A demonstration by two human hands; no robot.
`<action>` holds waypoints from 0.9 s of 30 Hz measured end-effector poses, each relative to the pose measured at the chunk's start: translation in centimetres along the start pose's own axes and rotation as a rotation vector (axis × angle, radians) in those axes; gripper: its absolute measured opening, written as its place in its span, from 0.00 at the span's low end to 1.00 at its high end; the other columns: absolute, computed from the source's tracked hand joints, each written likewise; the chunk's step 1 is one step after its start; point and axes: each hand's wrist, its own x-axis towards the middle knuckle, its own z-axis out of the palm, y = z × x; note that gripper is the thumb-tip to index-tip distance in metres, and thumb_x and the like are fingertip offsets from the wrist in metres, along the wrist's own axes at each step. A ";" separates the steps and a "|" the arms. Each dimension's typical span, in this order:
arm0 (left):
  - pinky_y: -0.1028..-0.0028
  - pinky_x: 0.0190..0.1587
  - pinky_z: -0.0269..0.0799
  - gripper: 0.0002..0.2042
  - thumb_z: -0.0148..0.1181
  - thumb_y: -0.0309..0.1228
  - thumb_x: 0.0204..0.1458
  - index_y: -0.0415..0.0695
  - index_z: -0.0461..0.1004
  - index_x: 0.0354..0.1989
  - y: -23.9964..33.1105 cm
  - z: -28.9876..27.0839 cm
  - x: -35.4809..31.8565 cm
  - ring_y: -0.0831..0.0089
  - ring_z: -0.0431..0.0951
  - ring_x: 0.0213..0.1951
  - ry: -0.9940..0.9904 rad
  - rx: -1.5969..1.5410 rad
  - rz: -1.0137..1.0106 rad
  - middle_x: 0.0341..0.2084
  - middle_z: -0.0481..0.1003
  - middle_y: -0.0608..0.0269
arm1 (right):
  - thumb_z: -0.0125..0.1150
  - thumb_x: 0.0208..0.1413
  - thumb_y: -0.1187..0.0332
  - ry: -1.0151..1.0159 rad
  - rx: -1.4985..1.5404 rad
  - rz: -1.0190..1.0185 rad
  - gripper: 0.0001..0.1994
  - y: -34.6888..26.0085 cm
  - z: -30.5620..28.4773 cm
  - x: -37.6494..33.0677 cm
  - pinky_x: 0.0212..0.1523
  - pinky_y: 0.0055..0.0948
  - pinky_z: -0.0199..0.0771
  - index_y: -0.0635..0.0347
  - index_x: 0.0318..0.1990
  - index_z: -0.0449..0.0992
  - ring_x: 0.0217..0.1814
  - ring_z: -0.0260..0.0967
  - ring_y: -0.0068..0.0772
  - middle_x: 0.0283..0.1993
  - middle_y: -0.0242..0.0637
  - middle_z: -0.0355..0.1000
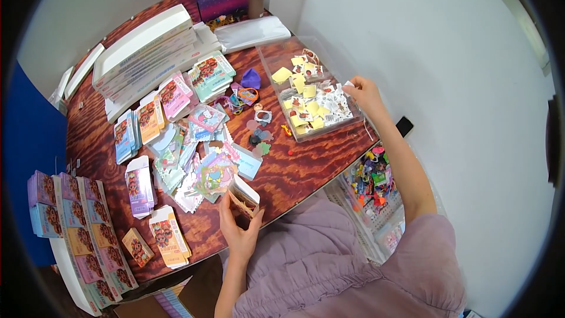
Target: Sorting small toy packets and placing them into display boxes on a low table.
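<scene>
Left hand [238,232] grips an open, white-flapped cardboard box [246,189] at near worktop [294,179] edge, right hand [366,95] seemingly pinches white slip [348,84] at clear plastic tray [329,131] — closed multicoloured boxes [94,224] stacked left, flat orange cartons [170,238] unmade.

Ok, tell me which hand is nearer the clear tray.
Right: the right hand is at the right edge of the tray; the left hand is farther off, lower left, holding a small box.

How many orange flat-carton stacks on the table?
2: one orange stack between the blue stack and pink stack; another nearer, left of the left hand. More may be hidden.
</scene>
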 end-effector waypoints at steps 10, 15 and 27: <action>0.68 0.53 0.70 0.38 0.73 0.27 0.43 0.38 0.61 0.64 -0.2 -0.3 -0.2 0.62 0.73 0.51 0.005 0.030 0.001 0.51 0.69 0.53 | 0.65 0.52 0.71 -0.500 0.052 0.034 0.06 -5.1 4.5 -3.7 0.26 0.22 0.65 0.64 0.32 0.77 0.25 0.67 0.18 0.26 0.29 0.72; 0.67 0.52 0.70 0.38 0.73 0.27 0.43 0.38 0.61 0.64 -0.3 -0.2 0.0 0.62 0.74 0.51 -0.007 0.012 -0.024 0.51 0.69 0.53 | 0.66 0.45 0.70 -0.470 -0.213 -0.258 0.06 -3.3 7.2 -2.6 0.40 0.34 0.70 0.62 0.29 0.78 0.36 0.72 0.35 0.33 0.39 0.73; 0.66 0.57 0.68 0.38 0.73 0.28 0.43 0.38 0.61 0.64 -0.1 -0.2 0.1 0.59 0.73 0.55 -0.023 -0.002 -0.012 0.54 0.69 0.51 | 0.68 0.48 0.73 -0.177 0.084 -0.136 0.06 -0.6 6.4 -3.3 0.26 0.22 0.64 0.62 0.31 0.76 0.26 0.68 0.18 0.27 0.31 0.76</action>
